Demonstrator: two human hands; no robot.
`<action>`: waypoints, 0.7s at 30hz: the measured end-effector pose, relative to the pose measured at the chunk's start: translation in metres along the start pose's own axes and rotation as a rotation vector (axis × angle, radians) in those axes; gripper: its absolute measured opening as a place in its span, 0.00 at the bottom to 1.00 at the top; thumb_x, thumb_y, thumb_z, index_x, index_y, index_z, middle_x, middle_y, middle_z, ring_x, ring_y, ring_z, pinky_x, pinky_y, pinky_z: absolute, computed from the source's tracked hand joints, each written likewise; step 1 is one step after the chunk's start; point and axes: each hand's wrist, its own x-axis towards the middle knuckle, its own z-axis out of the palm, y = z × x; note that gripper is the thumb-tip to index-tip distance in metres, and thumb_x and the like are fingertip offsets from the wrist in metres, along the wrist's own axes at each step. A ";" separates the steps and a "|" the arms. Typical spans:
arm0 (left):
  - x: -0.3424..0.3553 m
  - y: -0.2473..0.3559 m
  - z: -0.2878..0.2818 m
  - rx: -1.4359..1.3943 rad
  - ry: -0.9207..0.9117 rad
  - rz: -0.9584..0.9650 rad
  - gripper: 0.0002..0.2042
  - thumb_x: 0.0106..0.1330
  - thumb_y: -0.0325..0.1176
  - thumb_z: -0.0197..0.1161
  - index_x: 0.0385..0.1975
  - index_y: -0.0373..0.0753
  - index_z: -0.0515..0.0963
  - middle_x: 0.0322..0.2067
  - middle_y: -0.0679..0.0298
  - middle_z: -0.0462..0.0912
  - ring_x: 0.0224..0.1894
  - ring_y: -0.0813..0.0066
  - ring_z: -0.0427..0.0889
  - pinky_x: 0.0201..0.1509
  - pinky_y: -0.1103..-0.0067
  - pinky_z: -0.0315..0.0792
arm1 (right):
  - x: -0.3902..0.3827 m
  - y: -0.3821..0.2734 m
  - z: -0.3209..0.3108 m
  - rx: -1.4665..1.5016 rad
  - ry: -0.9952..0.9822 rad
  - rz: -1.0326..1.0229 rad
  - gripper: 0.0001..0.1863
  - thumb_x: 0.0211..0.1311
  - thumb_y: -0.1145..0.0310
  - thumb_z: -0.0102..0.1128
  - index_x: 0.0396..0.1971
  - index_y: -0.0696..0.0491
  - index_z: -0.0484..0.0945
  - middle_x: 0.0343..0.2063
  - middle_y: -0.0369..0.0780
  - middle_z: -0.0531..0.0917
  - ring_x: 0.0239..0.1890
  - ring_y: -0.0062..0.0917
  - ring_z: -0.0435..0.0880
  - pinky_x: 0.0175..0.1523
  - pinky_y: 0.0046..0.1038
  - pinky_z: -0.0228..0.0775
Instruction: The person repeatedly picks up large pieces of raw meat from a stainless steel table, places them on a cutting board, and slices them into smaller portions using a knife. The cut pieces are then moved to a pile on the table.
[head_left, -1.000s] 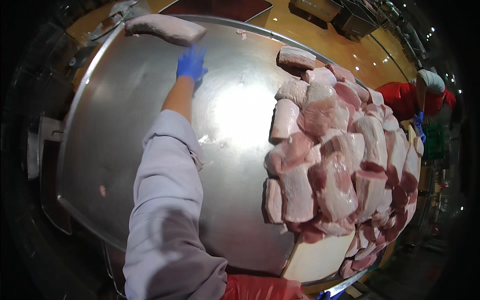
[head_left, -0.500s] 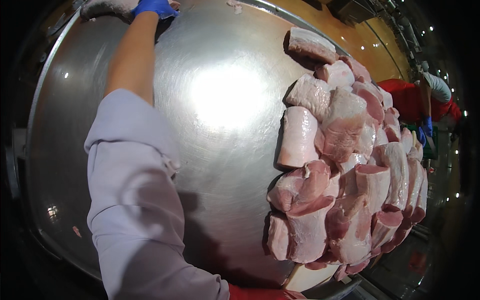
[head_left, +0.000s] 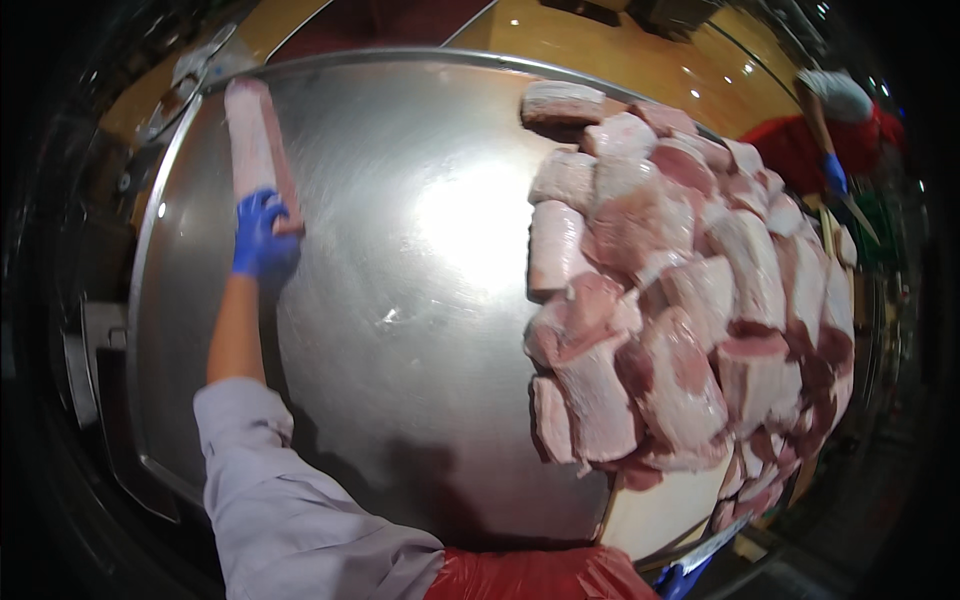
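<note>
My left hand [head_left: 264, 238], in a blue glove, is closed round the near end of a long pale-pink slab of meat [head_left: 250, 135] at the far left of a steel table [head_left: 400, 400]. The slab lies lengthwise, its far end close to the table's far left corner. Low at the right, beside my red apron, my right hand [head_left: 682, 580] is partly in the picture, also blue-gloved. It is closed on a knife [head_left: 715, 545], whose blade points up and to the right next to a white cutting board [head_left: 665, 510].
A large heap of meat pieces [head_left: 670, 320] covers the table's right side and overlaps the board. Beyond it stands another person in red [head_left: 830, 145], a knife [head_left: 862, 220] in a blue-gloved hand, beside a green crate [head_left: 882, 235]. A raised rim [head_left: 400, 57] edges the table.
My left hand has come nearer with the slab, which now shows at full length. The view has shifted, and my right hand with the knife has come into sight.
</note>
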 end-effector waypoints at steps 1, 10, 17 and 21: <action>-0.013 0.031 -0.017 0.004 -0.073 0.000 0.21 0.42 0.36 0.78 0.38 0.43 0.82 0.58 0.46 0.76 0.61 0.41 0.73 0.64 0.56 0.70 | -0.004 0.010 -0.013 0.032 0.000 -0.013 0.47 0.69 0.75 0.52 0.81 0.37 0.38 0.23 0.36 0.74 0.18 0.20 0.72 0.18 0.23 0.64; -0.188 0.300 -0.081 -0.103 -0.243 -0.182 0.23 0.46 0.37 0.75 0.43 0.38 0.81 0.63 0.40 0.69 0.65 0.35 0.66 0.70 0.51 0.61 | 0.011 0.050 -0.053 0.277 -0.039 -0.096 0.47 0.71 0.81 0.48 0.80 0.35 0.37 0.33 0.43 0.77 0.18 0.22 0.75 0.18 0.23 0.70; -0.175 0.475 -0.174 -0.067 -0.825 0.457 0.50 0.39 0.47 0.83 0.68 0.43 0.67 0.65 0.40 0.66 0.69 0.37 0.62 0.70 0.46 0.58 | 0.027 0.104 -0.109 0.400 -0.061 -0.119 0.47 0.70 0.82 0.48 0.81 0.39 0.34 0.35 0.43 0.78 0.23 0.23 0.80 0.20 0.22 0.74; -0.184 0.482 -0.091 -0.099 -0.597 0.770 0.52 0.40 0.51 0.80 0.68 0.36 0.65 0.59 0.42 0.72 0.64 0.39 0.70 0.66 0.47 0.63 | 0.048 0.113 -0.116 0.504 -0.078 -0.177 0.47 0.70 0.82 0.49 0.81 0.38 0.36 0.36 0.43 0.78 0.23 0.23 0.80 0.19 0.23 0.74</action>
